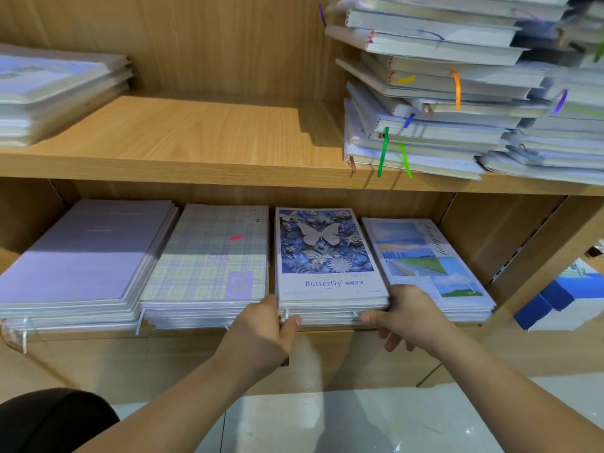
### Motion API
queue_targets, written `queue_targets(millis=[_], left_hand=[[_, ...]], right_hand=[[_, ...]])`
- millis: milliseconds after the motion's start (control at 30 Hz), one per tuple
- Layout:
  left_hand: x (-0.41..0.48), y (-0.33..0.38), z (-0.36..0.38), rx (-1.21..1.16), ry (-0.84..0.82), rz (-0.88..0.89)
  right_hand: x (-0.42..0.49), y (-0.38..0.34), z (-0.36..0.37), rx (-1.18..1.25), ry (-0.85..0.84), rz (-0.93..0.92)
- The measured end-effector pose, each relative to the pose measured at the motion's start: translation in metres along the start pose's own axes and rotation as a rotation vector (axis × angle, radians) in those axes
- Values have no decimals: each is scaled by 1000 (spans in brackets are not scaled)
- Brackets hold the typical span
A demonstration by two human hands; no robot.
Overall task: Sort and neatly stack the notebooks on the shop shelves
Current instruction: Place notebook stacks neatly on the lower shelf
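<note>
Hands grip the Butterfly notebook stack (330, 263) at its near edge on the lower shelf (330, 329): the left hand (261, 328) clasps the near-left corner, thumb pressed on the front edge, and the right hand (405, 317) holds the near-right corner, fingers curled beneath. Touching the left hand's side lies the plaid notebook stack (209, 259), with the lilac notebook stack (85, 253) beyond it. Just beside the right hand sits the landscape notebook stack (425, 263). Above the right hand, an untidy ribboned notebook pile (434, 103) crowds the upper shelf (196, 138).

Four notebook stacks (330, 266) below, two hands (261, 328).
</note>
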State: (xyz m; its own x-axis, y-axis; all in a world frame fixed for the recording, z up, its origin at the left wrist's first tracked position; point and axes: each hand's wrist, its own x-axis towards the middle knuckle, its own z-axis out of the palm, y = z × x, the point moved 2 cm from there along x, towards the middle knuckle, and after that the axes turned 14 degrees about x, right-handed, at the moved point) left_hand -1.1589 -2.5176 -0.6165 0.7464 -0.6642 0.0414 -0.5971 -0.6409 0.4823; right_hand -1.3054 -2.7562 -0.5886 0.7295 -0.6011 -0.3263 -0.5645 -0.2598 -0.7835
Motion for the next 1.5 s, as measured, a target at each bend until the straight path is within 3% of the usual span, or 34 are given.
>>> queue_targets(millis=[133, 400, 567, 833, 1033, 1233, 1400, 1500], left_hand=[[17, 9, -13, 219, -84, 14], [28, 17, -19, 339, -143, -51], [23, 13, -19, 302, -120, -5], [23, 13, -22, 283, -75, 33], [18, 10, -22, 300, -42, 64], [18, 12, -29, 349, -30, 99], [13, 20, -38, 231, 140, 132], [6, 30, -46, 186, 314, 276]], right_hand=[[5, -4, 0, -42, -89, -29], [7, -11, -12, -32, -183, -25], [11, -15, -14, -227, -126, -10], [12, -17, -13, -241, -47, -115], [2, -21, -10, -447, 83, -188], [-6, -28, -15, -519, 172, -149], [-8, -33, -17, -312, 198, -236], [-8, -32, -11, -203, 144, -274]])
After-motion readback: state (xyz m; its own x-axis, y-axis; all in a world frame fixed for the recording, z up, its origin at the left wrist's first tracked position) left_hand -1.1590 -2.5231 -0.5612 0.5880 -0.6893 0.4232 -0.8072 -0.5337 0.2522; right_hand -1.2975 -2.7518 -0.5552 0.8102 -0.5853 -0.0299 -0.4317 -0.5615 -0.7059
